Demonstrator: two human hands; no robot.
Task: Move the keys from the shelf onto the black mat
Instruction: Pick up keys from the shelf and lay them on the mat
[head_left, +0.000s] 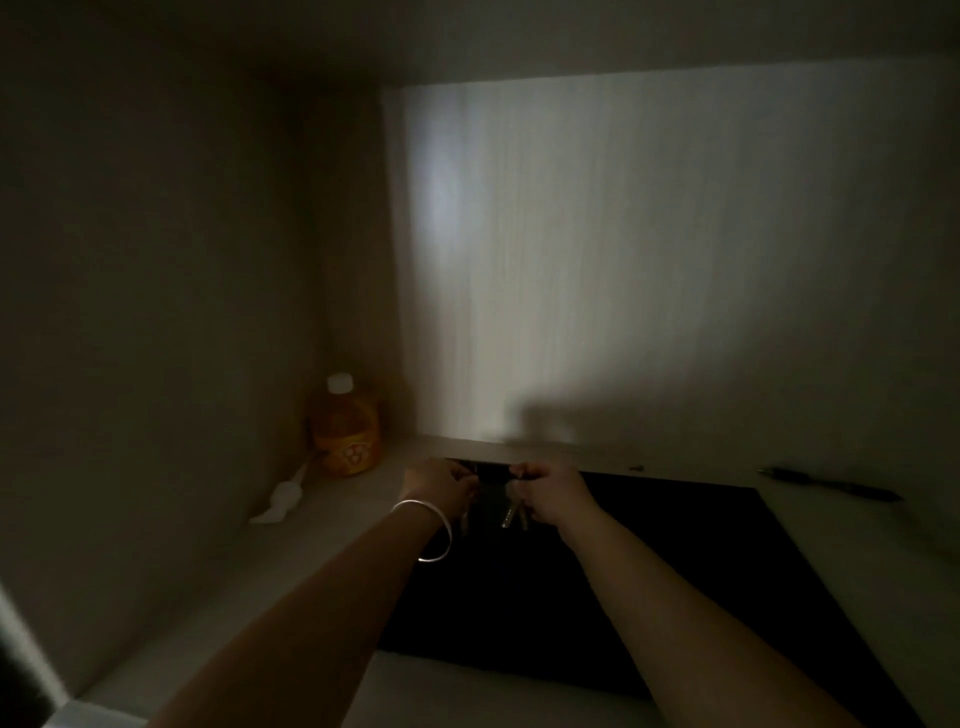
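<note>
The scene is dim. A black mat (649, 597) lies on a pale surface below me. Both my arms reach forward over its far edge. My left hand (441, 486), with a silver bangle on the wrist, is closed, and a key hangs just below it. My right hand (550, 491) is closed on a bunch of keys (514, 514) that dangle beneath its fingers above the mat. The two hands are close together, with something dark between them that I cannot make out.
An orange bottle with a white cap (345, 426) stands in the left corner, with a small white object (283, 501) lying in front of it. A dark pen (831, 486) lies at the right by the mat. A pale wood-grain panel (649, 260) rises behind.
</note>
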